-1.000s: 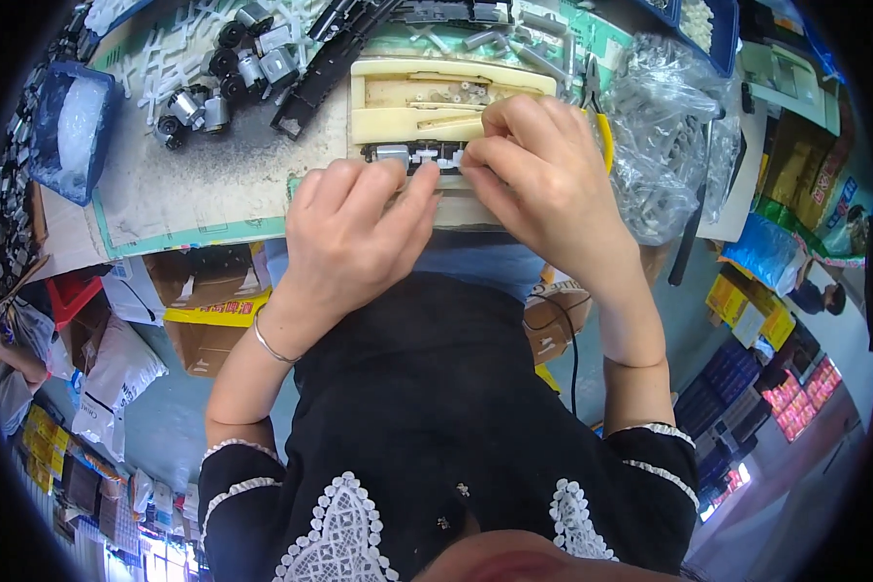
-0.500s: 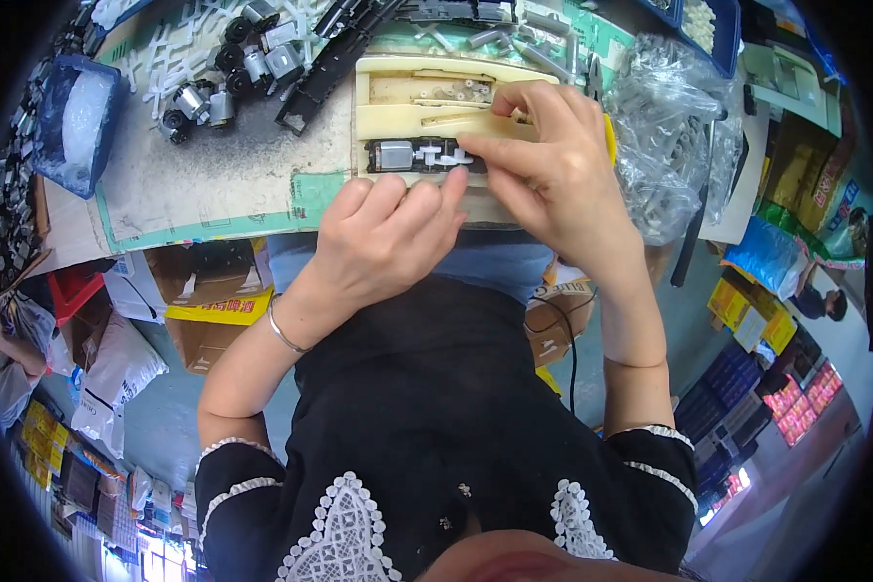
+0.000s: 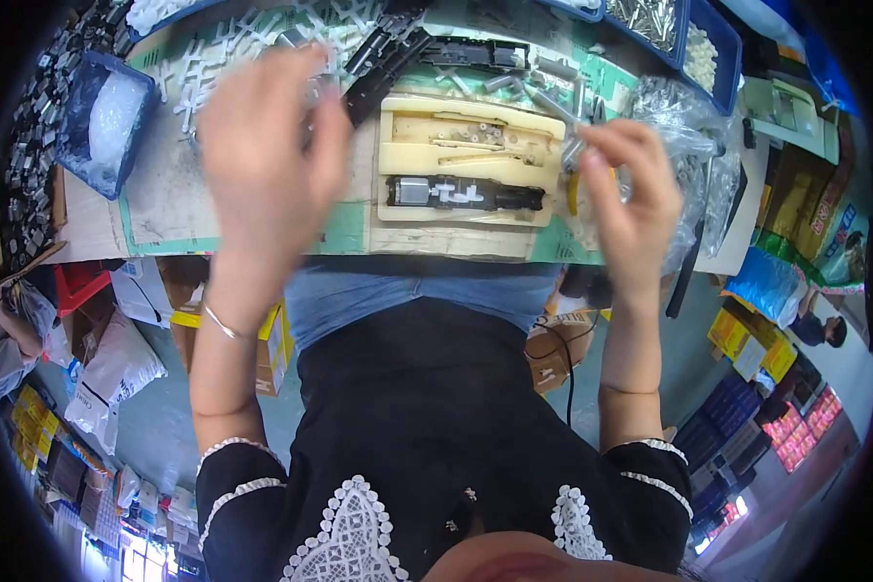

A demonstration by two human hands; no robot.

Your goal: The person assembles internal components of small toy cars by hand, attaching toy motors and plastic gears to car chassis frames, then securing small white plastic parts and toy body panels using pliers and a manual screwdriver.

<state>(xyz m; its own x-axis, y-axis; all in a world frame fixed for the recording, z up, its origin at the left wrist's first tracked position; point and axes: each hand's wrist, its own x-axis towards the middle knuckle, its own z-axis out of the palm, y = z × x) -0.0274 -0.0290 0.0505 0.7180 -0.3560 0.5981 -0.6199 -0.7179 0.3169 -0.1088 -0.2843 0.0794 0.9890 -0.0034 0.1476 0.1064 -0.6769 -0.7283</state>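
My left hand [image 3: 272, 160] is raised over the far left of the table, above the pile of small motors, most of which it hides. It is smeared by motion, so I cannot tell what its fingers hold. My right hand [image 3: 635, 209] hovers just right of the cream fixture [image 3: 470, 167], thumb and forefinger slightly apart, with nothing clearly held. A small shiny metal piece [image 3: 572, 152] shows beside those fingertips. Lying in the fixture's near slot is a black plastic housing [image 3: 514, 198], with a silver motor [image 3: 413, 191] and white plastic parts [image 3: 456, 194] in it. Neither hand touches it.
Long black housings [image 3: 475, 53] and white plastic pieces lie behind the fixture. Grey cylinders [image 3: 558, 68] are scattered at the far right. A clear plastic bag [image 3: 684, 126] is beyond my right hand. Blue bins [image 3: 141, 155] stand at the table's left and far right.
Both hands have left the housing in the fixture. The left moved away to the far left over the motors; the right drew off to the right. The table appears slightly lower in view.
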